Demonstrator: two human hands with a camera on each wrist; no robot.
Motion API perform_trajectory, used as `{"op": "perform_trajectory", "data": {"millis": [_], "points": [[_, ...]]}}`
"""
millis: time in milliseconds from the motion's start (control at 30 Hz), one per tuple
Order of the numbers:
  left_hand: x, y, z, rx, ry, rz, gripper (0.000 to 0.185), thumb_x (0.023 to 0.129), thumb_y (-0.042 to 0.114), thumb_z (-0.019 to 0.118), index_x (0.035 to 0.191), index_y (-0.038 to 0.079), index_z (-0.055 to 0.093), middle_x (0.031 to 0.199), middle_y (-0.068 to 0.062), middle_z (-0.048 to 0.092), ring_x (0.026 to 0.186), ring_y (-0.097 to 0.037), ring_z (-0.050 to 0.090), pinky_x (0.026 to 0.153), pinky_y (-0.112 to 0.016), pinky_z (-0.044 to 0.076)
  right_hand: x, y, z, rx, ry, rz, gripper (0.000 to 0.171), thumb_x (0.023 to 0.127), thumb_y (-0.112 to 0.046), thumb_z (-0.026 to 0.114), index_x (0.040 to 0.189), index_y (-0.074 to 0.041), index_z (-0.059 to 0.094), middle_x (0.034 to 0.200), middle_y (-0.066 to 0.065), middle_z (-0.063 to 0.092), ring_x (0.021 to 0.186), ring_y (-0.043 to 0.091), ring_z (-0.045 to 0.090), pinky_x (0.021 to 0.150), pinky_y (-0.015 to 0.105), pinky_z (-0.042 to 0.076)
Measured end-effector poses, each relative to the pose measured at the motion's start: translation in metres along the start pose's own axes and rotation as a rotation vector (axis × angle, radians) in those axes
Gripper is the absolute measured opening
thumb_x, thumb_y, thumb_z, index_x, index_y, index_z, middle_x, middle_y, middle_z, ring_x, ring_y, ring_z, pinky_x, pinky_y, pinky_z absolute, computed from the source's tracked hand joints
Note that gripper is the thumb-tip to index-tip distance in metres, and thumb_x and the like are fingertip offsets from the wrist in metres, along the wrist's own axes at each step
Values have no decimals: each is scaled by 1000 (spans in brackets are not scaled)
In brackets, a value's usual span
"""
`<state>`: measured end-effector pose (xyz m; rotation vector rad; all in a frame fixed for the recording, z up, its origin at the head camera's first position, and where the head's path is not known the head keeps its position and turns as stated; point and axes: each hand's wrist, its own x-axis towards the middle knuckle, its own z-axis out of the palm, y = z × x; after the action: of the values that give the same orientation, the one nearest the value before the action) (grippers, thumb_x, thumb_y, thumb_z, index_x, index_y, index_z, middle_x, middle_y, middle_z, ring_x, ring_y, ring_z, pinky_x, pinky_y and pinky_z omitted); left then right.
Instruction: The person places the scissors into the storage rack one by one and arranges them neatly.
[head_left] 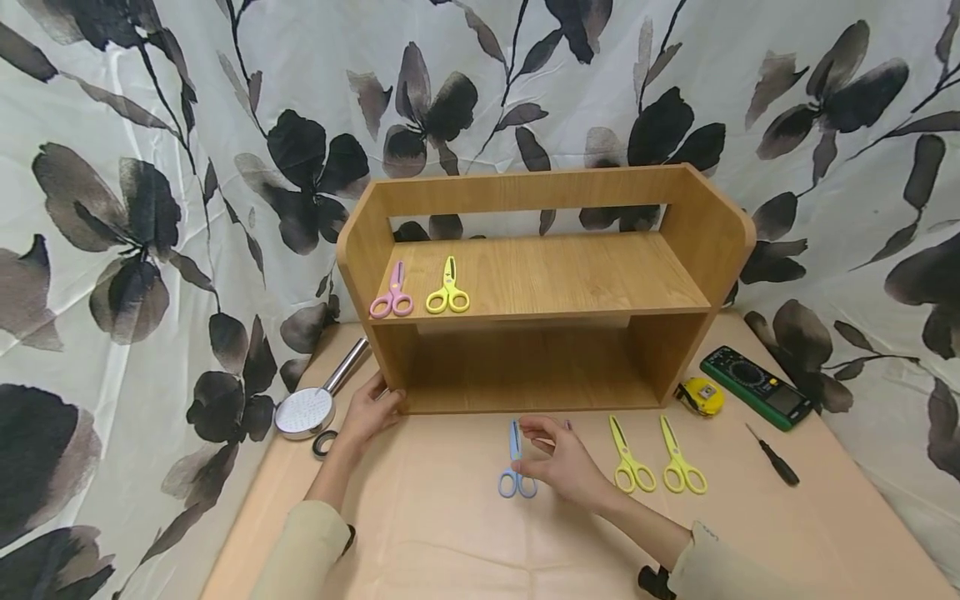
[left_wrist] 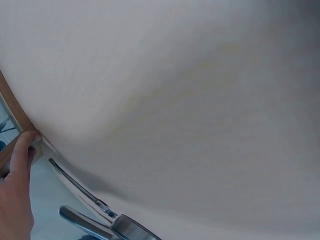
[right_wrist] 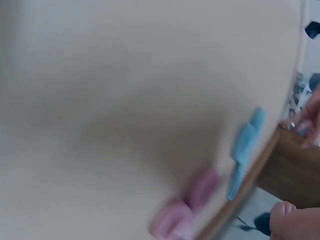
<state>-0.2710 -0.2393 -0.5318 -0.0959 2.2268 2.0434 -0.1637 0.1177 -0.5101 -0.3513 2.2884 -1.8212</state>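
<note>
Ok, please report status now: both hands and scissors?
Left hand open, touching wooden shelf. Right hand reaching at blue plastic scissors, grip unclear. Nothing blocking.

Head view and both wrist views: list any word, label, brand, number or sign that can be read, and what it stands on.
No text can be read in any view.
Green multimeter: markings around its dial and screen, too small to read.
Yellow tape measure: a label on its face, too small to read.
Both wrist views: blurred, no lettering visible.
Scissors, wooden shelf and flowered curtain: no lettering shows.
</note>
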Motion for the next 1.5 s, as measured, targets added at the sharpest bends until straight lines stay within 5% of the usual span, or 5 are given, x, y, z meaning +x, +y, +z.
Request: {"op": "perform_trajectory", "data": {"millis": [300, 933, 1233, 1500], "points": [[-1, 3, 4, 3, 4, -3, 75, 100, 6, 61, 166, 17, 26, 167, -21, 34, 128, -40, 57, 96, -46, 60, -12, 24, 10, -15, 18, 99, 72, 79, 3, 84, 142, 9, 51, 138, 25, 57, 135, 43, 53, 118, 51, 41], [-3, 3, 3, -3, 5, -5, 74, 100, 4, 59, 166, 15, 27, 165, -22, 37, 119, -37, 61, 89, -40, 62, -8, 37, 28, -249, 117, 45, 63, 67, 9, 86, 124, 10, 61, 115, 16, 63, 111, 30, 62, 104, 42, 54], [-3, 3, 3, -2, 3, 6, 73, 100, 5, 59, 166, 16, 28, 164, -22, 37, 115, -36, 63, 91, -45, 62, -7, 40, 32, -408, 130, -15, 54, 65, 9, 82, 116, 5, 64, 103, 8, 63, 97, 20, 59, 86, 26, 55], [-2, 2, 2, 9, 4, 3, 74, 100, 5, 59, 166, 15, 28, 165, -22, 37, 120, -39, 61, 92, -46, 61, -6, 34, 34, -516, 116, -36, 55, 65, 9, 78, 119, 7, 65, 104, 9, 63, 97, 18, 56, 84, 29, 56]]}}
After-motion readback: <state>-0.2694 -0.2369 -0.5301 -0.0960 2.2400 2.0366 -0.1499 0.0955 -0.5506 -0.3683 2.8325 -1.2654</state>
